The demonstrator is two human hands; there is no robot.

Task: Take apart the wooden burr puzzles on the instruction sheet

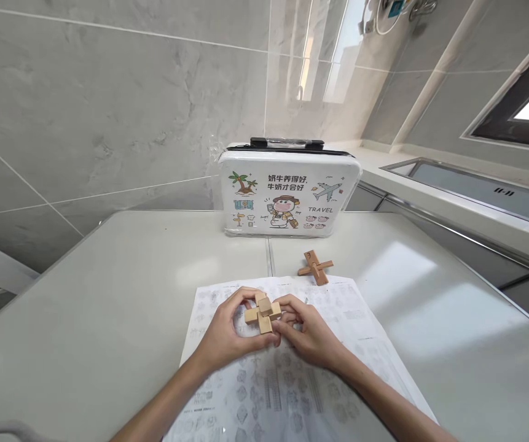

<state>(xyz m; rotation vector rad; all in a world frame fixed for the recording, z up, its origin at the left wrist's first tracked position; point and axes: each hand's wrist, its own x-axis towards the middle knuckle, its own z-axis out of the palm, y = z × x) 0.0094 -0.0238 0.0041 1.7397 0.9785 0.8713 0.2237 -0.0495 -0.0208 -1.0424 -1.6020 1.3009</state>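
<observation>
Both hands hold a pale wooden cross-shaped puzzle [262, 313] just above a printed instruction sheet [338, 319]. My left hand [227, 331] pinches its left side with thumb and fingers curled. My right hand [305, 331] grips its right side, fingers bent round the blocks. A second, darker wooden cross puzzle [316, 267] lies on the table beyond the sheet's far edge, apart from both hands.
A white case [287, 190] printed with cartoon travel pictures stands upright at the table's [107, 294] far edge against the grey tiled wall. A counter with a steel sink [476, 184] runs along the right. A seam splits the tabletop down its middle.
</observation>
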